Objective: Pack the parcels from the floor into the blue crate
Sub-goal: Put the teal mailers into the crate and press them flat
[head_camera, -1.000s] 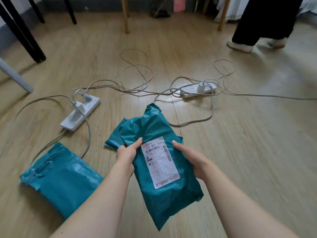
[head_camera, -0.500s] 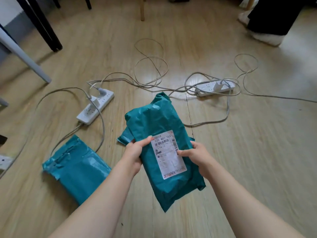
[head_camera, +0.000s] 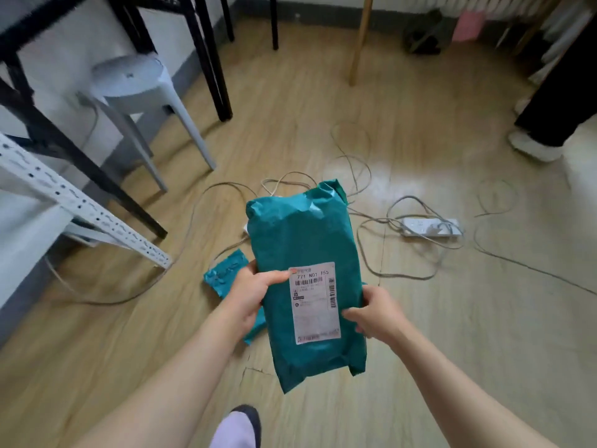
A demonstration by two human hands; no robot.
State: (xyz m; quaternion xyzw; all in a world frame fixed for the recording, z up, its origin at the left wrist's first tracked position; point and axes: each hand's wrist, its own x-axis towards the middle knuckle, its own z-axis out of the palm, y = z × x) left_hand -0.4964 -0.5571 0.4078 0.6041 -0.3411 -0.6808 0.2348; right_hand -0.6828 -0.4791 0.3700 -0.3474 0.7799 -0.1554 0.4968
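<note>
Since half a second ago the teal parcel has been lifted higher and swung straight, so its long axis now runs almost directly away from me, crumpled sealed end farthest, folded tail nearest. It is a soft plastic mailer, glossy and wrinkled, plump in the middle, with a flat white paper label facing up, print upright to me. My left grip clasps its left edge, thumb laid on the label's top corner; my right grip curls round the right edge, thumb at the label's side. Just beyond and beneath the left grip a second teal parcel lies on the wood-grain floor, mostly hidden. Beyond the right grip sits a white power strip among looped grey cables
</note>
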